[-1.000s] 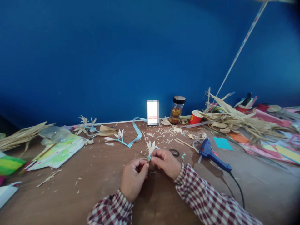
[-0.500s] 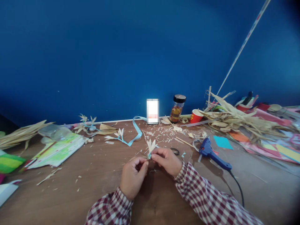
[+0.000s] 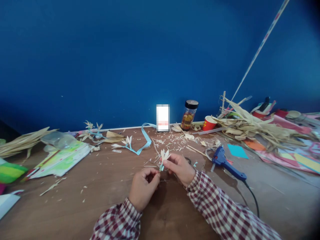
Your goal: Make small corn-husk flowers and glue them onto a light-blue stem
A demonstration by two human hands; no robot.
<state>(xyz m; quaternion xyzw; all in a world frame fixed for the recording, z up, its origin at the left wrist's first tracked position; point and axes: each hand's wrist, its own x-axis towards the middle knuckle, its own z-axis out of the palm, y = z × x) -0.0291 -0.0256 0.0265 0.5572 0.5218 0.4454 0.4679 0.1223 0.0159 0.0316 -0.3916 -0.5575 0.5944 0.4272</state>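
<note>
Fingers (image 3: 167,163) of right hand (image 3: 180,168) pinched shut on base of small husk flower (image 3: 164,156), pale pointed petals fanned upward, light-blue wrap at the stem; flower held just above the wooden table (image 3: 105,186), near the table's middle. Left hand (image 3: 143,186) curled closed just beside and below, fingertips meeting the flower's stem end; whether a strand lies in that grip, cannot tell. Both wrists in red-and-white checked sleeves (image 3: 215,210). Blue glue gun (image 3: 226,163) lying on its side to the right of the right hand, black cord trailing toward the near edge. Scissor handle (image 3: 188,161) partly hidden behind the right hand. Light-blue ribbon (image 3: 145,140) looped on the table beyond the hands, a second husk flower (image 3: 127,142) at its left end. Husk shavings (image 3: 172,141) scattered between ribbon and glue gun. Glass jar with black lid (image 3: 189,115) and red paper cup (image 3: 208,123) standing against the blue wall (image 3: 125,60). Heap of dried corn husks (image 3: 252,128) at right, over coloured paper sheets (image 3: 295,158). Further husk strips (image 3: 22,141) and a printed green sheet (image 3: 60,160) at left.
</note>
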